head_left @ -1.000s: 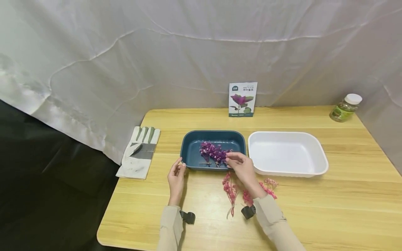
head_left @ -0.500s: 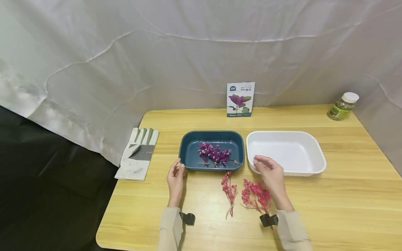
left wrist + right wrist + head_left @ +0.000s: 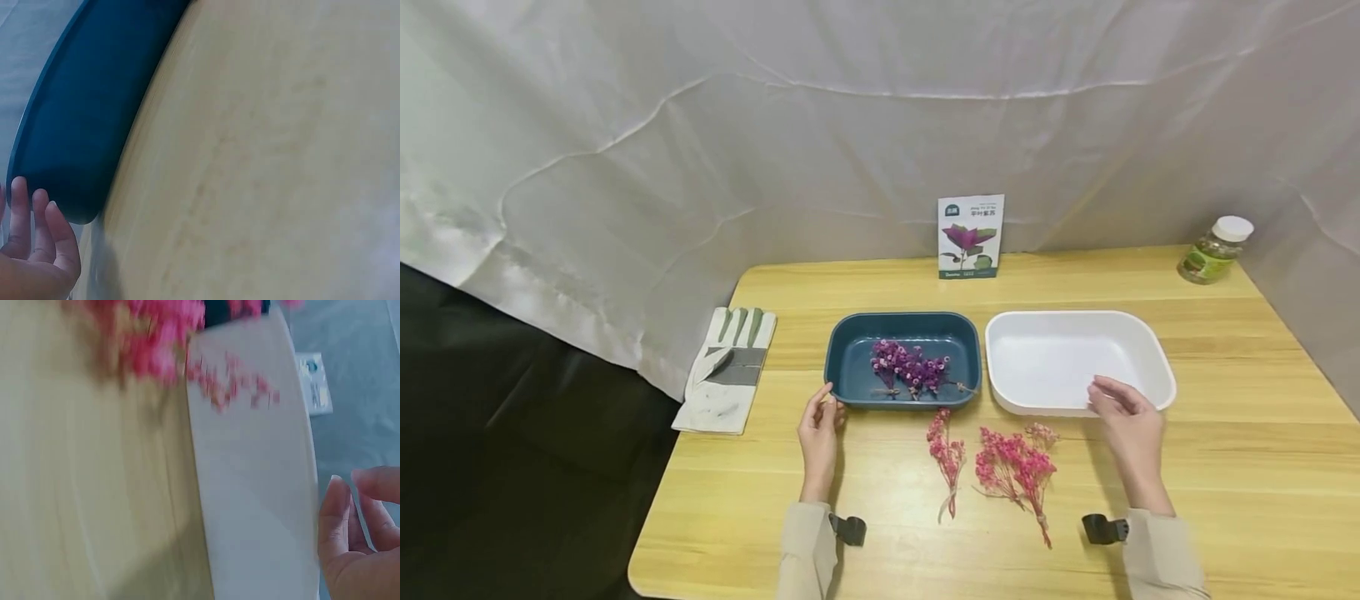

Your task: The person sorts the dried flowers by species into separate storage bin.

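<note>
My left hand (image 3: 818,432) is at the front left corner of the dark blue tray (image 3: 902,405), fingers relaxed near its rim; touching or not is hard to tell. In the left wrist view its fingers (image 3: 61,230) lie along the outside of the tray wall. Purple dried flower sprigs (image 3: 910,367) lie inside that tray. Over the front rim of the white tray (image 3: 1060,358) hovers my right hand (image 3: 1131,429), fingers loosely bent, holding nothing. Pink dried flower bunches (image 3: 1015,465) and a pink sprig (image 3: 947,454) lie on the table before the trays.
A white and grey glove (image 3: 724,375) lies at the table's left edge. A seed packet (image 3: 970,237) leans on the curtain at the back. At the back right stands a jar (image 3: 1213,252) with a white lid. The wooden table (image 3: 1240,467) extends to the right.
My right hand has let go of a purple sprig in the blue tray and moved right, past the pink flowers, to the white tray. The left hand has hardly moved.
</note>
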`<action>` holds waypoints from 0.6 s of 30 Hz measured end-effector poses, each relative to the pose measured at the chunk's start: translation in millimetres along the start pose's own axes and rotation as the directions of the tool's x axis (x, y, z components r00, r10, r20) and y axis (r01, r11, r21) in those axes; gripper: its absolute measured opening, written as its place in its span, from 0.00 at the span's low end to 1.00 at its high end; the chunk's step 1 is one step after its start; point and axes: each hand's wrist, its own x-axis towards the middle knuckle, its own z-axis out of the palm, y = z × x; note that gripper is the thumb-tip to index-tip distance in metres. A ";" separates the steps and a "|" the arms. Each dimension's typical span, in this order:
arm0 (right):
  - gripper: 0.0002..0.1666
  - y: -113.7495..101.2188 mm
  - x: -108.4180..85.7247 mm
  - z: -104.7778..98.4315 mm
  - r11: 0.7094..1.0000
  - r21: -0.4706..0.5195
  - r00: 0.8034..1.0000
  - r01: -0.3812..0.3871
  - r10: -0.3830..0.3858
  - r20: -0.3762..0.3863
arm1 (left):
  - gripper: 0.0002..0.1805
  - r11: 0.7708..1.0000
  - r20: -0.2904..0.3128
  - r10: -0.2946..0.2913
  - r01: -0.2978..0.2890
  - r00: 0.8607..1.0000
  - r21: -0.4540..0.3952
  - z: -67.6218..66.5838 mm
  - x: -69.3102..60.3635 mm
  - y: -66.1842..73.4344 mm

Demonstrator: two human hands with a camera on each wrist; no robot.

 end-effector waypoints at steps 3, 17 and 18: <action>0.09 0.6 5.8 -13.4 1.000 -0.026 0.997 -0.002 0.000 -0.072 | 0.19 1.000 0.003 -0.006 0.006 1.000 0.001 0.9 -1.8 0.0; 0.26 11.9 32.8 -61.7 0.926 -0.363 0.974 -0.103 0.019 -0.228 | 0.18 0.999 0.008 0.013 -0.014 1.000 0.042 1.7 -10.8 9.2; 0.26 12.2 33.2 -62.9 0.928 -0.354 0.973 -0.113 0.032 -0.226 | 0.18 0.999 0.015 0.013 -0.014 1.000 0.040 2.7 -13.3 10.8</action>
